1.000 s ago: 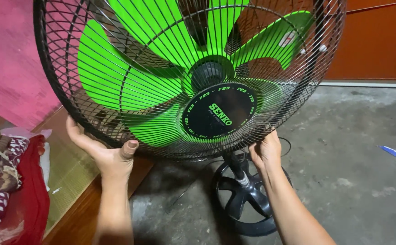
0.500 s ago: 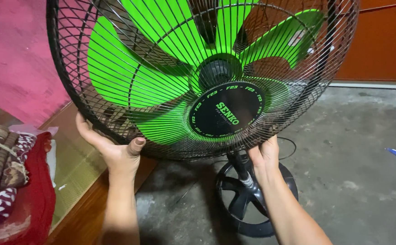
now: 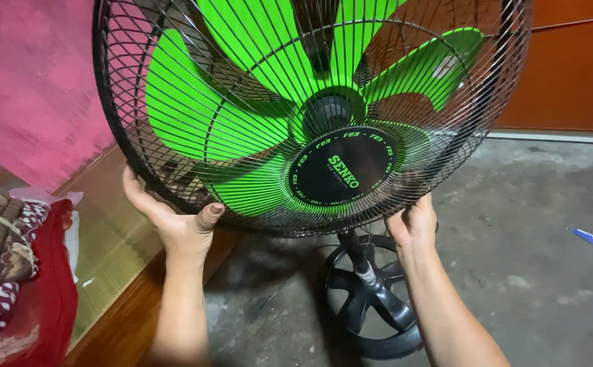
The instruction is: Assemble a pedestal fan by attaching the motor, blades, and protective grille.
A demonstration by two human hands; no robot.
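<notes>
On bare concrete floor [image 3: 527, 272], both hands grip the fan cage [image 3: 194, 88].

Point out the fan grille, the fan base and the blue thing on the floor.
Fan grille [image 3: 174, 81]: head view, on the black wire guard at upper left.
Fan base [image 3: 371, 299]: head view, on a spoke of the round black foot.
Blue thing [image 3: 587, 236]: head view, on its middle, lying on the concrete floor.

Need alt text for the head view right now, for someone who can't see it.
Both hands grip the lower rim of a black fan cage with green blades: left hand, right hand. Its round base stands on a concrete floor.
</notes>
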